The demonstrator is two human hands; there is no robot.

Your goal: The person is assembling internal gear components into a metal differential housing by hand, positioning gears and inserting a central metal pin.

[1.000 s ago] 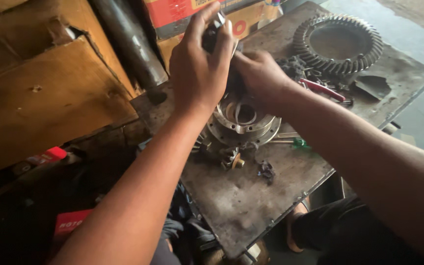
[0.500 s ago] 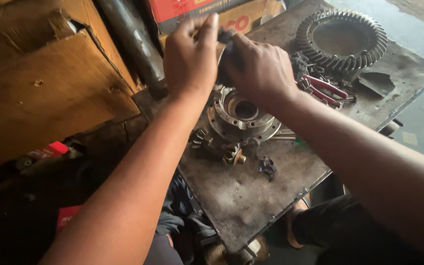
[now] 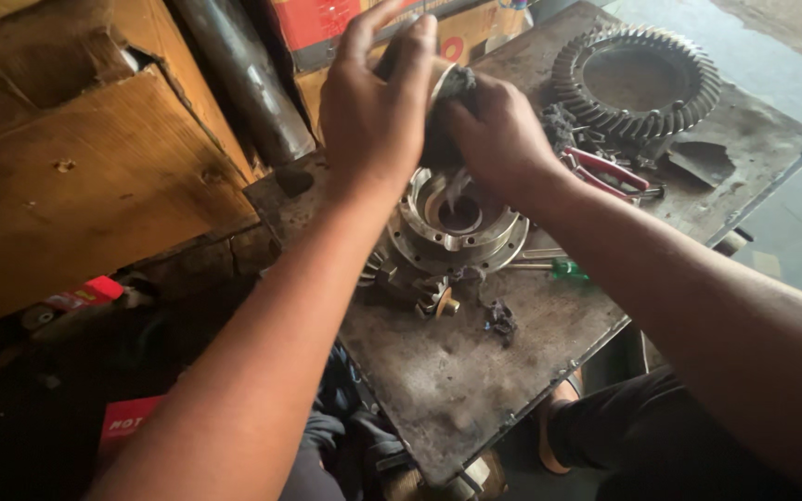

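I note the left hand (image 3: 373, 111) curled around a round metal part (image 3: 440, 85), right hand (image 3: 498, 139) pinching a dark rag (image 3: 446, 121) against it, above the open gear housing (image 3: 457, 223) on the grimy steel table (image 3: 475, 371).

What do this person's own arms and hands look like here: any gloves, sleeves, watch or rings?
Both forearms are bare right up to the frame edges, with no sleeves in view. The left hand and the right hand wear no gloves. No watch, wristband or ring shows on either. Some fingertips are hidden, so grime there cannot be judged.
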